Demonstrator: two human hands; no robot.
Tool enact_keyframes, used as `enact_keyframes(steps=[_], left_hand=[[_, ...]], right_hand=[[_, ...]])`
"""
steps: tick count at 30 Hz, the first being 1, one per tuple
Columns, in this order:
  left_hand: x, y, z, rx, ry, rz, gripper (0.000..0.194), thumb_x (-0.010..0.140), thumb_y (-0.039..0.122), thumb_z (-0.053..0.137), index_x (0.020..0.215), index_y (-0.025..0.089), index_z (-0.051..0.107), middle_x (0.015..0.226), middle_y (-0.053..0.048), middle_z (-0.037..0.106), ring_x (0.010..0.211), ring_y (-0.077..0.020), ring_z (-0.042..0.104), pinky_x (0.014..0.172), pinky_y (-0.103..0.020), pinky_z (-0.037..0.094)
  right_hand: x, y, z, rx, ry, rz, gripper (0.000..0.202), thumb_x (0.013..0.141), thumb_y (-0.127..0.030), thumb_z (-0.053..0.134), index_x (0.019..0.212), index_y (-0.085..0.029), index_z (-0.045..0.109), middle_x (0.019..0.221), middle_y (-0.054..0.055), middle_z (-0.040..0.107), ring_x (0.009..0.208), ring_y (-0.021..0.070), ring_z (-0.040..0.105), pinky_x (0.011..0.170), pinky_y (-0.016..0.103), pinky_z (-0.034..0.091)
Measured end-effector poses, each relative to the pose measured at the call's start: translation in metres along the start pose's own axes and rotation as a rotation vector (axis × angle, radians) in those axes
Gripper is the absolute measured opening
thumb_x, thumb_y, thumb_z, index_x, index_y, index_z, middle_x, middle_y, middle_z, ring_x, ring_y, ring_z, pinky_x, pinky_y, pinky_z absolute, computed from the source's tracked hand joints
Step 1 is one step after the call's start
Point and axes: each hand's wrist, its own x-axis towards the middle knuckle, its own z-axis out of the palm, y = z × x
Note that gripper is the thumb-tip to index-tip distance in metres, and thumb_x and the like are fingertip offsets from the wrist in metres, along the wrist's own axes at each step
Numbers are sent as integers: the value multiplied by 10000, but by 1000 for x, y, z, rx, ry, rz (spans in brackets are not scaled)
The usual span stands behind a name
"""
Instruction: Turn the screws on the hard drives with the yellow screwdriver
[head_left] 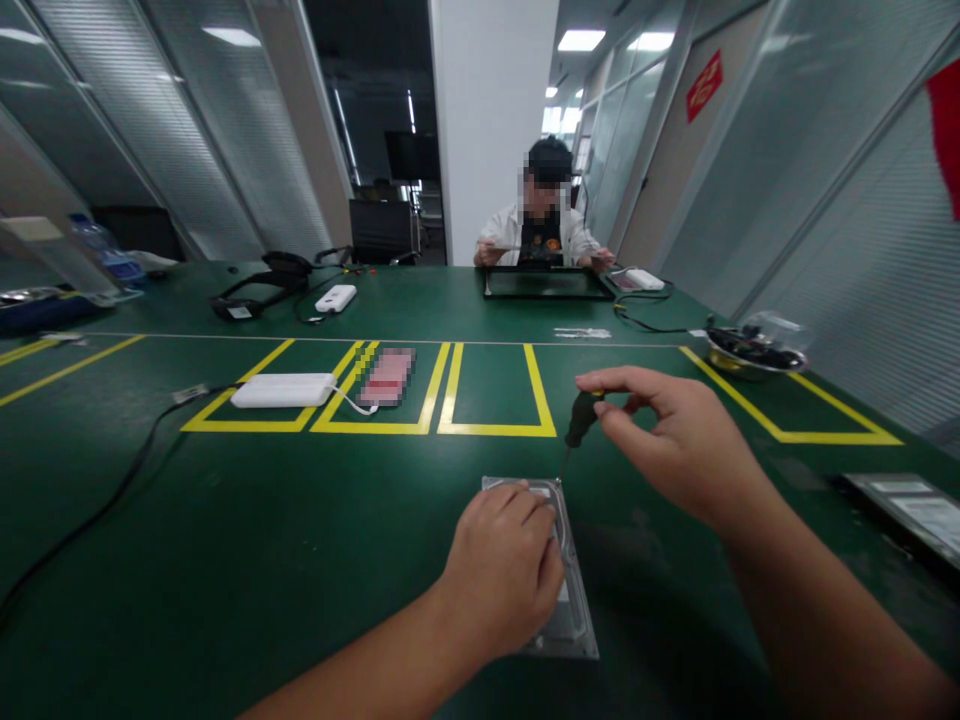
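Observation:
A silver hard drive [576,600] lies flat on the green table in front of me. My left hand [506,565] is closed over its top and left side, fingers curled, covering much of the label. A small dark screwdriver [582,418] stands slightly tilted, its thin shaft pointing down at the drive's far right corner. My right hand [660,430] pinches the screwdriver's handle, index finger on the top end and thumb against the side. The tip appears to meet the corner screw, too small to be sure.
Beyond lie a white power bank [283,390], a blurred phone [387,377] and a black cable [142,455]. At right are another drive-like device [911,510] and a metal bowl of dark parts [757,352]. A person [541,215] sits opposite behind a black tray [547,283].

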Motion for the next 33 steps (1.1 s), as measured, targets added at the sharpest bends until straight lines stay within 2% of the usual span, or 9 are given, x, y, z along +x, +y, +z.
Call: enact_keyframes(steps=[4,9,14,19,26,29,31,33], left_hand=[[0,0,0,4,-4,-5,275,886,227,525,1111,158,667,1118,-86,680,1096,-269,583,993,-480,456],[0,0,-1,8,-10,-7,272,890,225,520,1107,160,670,1107,-82,682,1098,-269,584,991,-479,456],[1,0,-1,11,-21,-7,279,888,222,525,1117,156,668,1117,-85,679,1097,-265,582,1005,-477,450],[0,-1,1,9,-3,2,274,886,220,526,1110,156,670,1128,-87,681,1110,-270,581,1010,-479,449],[0,-1,0,10,-3,-2,275,886,220,525,1114,161,668,1134,-81,679,1113,-265,580,1013,-474,447],[0,-1,0,14,-1,-2,269,883,220,531,1106,159,669,1132,-79,680,1111,-262,582,1013,-474,449],[0,0,0,13,0,-3,274,884,221,529,1112,157,667,1137,-83,679,1116,-263,581,1015,-475,449],[0,0,0,11,-5,-6,279,889,224,523,1119,157,666,1142,-87,677,1121,-266,580,1018,-478,447]], right_hand=[[0,2,1,9,20,-48,303,833,-209,532,1076,-202,712,1111,45,704,945,216,672,821,356,541],[1,1,3,-34,28,-53,191,834,-258,610,992,-202,701,961,39,694,838,199,643,741,346,518],[0,-2,1,-20,16,-94,173,854,-234,584,991,-211,687,1016,38,692,907,210,644,752,340,505],[0,-2,1,-47,18,-78,145,833,-278,639,958,-216,681,911,29,681,809,201,628,720,336,490],[1,0,2,-50,11,-81,161,838,-250,613,972,-202,688,934,28,691,827,191,636,747,331,498],[0,0,2,-7,8,-102,209,847,-205,564,1008,-196,697,1027,35,701,916,197,650,793,335,507],[0,0,2,15,8,-108,205,847,-216,572,1003,-199,703,1069,46,687,963,204,642,775,328,509],[0,-1,1,11,10,-88,161,842,-252,608,957,-202,708,1023,51,674,922,202,633,723,318,504]])
